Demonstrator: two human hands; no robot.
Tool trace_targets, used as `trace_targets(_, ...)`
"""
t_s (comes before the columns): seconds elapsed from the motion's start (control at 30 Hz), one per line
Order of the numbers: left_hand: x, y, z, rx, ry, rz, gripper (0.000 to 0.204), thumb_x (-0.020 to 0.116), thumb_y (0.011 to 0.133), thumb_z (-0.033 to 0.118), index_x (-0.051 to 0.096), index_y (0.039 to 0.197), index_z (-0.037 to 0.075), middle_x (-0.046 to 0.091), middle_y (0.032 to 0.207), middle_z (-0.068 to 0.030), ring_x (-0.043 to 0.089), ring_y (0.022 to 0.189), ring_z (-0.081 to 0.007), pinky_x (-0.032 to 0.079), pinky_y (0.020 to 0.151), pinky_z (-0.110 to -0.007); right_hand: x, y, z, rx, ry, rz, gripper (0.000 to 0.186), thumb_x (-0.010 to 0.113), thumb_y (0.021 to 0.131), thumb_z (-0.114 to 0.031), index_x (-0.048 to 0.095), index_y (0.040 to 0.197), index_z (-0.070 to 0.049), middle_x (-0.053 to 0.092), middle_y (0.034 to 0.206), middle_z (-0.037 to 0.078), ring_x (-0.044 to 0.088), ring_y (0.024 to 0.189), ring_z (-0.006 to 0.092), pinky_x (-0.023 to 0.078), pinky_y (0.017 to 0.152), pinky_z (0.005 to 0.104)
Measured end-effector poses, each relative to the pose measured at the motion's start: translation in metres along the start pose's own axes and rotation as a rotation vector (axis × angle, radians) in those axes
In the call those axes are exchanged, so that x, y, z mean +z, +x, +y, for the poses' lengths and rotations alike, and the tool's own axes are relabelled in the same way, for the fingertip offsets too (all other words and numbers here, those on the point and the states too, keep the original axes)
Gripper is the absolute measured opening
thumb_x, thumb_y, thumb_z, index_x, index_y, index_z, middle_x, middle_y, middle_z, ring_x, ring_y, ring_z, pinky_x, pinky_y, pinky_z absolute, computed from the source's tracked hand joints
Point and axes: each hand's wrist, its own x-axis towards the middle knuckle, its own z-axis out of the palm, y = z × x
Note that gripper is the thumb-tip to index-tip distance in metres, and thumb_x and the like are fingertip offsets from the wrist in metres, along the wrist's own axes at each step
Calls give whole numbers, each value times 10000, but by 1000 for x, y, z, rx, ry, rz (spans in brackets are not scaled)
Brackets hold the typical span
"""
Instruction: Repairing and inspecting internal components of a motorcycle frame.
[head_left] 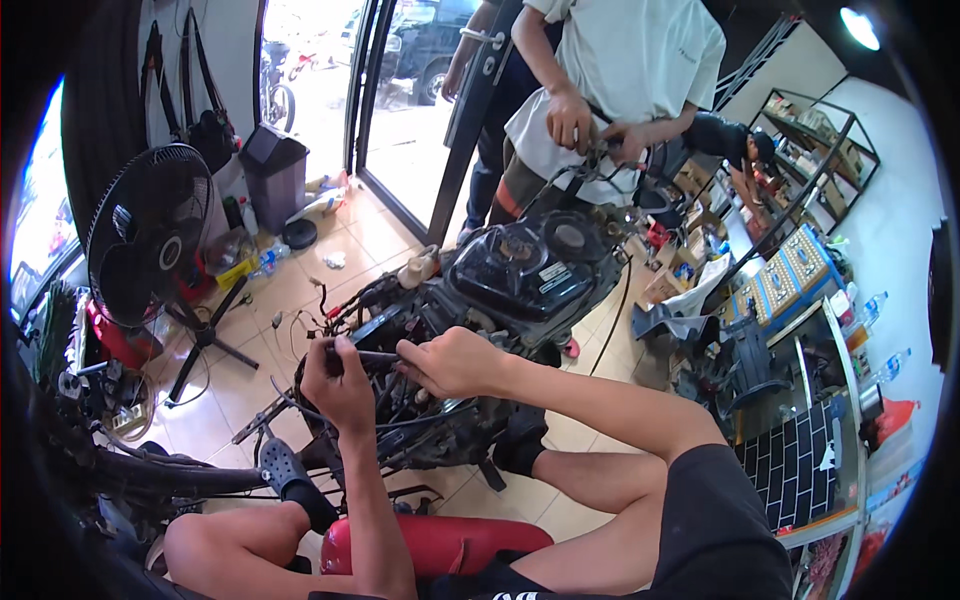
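Note:
In front of me stands a partly stripped motorcycle with a black top part (pixel 525 270) and loose wiring (pixel 325 312). Over its near end, my left hand (pixel 338 385) is closed with the fingertips pinched around one end of a short dark rod-like piece (pixel 378 357). My right hand (pixel 455 362) comes in from the right, its thumb and fingers closed on the other end. The piece lies roughly level between both hands; its exact kind is too small to make out. A black cable (pixel 425 417) runs just below the hands.
Across the motorcycle, a person in a white shirt (pixel 630 60) has both hands by the handlebar. A black fan (pixel 150 235) and a grey bin (pixel 273 175) stand left. A red rounded object (pixel 440 545) lies between my legs. A glass-topped cabinet (pixel 800 450) is at right.

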Motion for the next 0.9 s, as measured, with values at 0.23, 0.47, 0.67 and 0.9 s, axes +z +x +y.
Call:
trace_targets(0.23,1,-2,0,49,6,108,179,658,943,110,608,828,-19,558,655,-72,501,581,-147,422,560,-326,2,11,24,-123,-31,-15,267,563,1033,-287,528,989,-26,623,615,150,655,576,390,499,524,487)
trace_targets(0.47,-2,-15,10,123,61,200,133,666,907,52,599,816,-17,566,662,-105,519,570,-191,448,565,-340,1,20,44,-300,-91,-25,262,585,1010,-324,550,1002,-65,645,694,114,672,648,361,500,566,469)
trace_targets(0.67,-9,-40,27,153,70,176,200,631,893,19,501,743,-5,470,636,-128,436,548,-214,393,531,-367,1,34,62,-431,-199,-95,326,636,952,-394,586,1071,-94,641,799,80,671,755,301,495,709,449)
trace_targets(0.9,-10,-49,23,87,115,162,271,584,914,15,386,728,5,338,633,-125,329,553,-262,325,539,-415,2,67,64,-496,-258,-87,442,708,850,-399,600,1142,-87,607,1001,116,609,967,294,446,913,444)
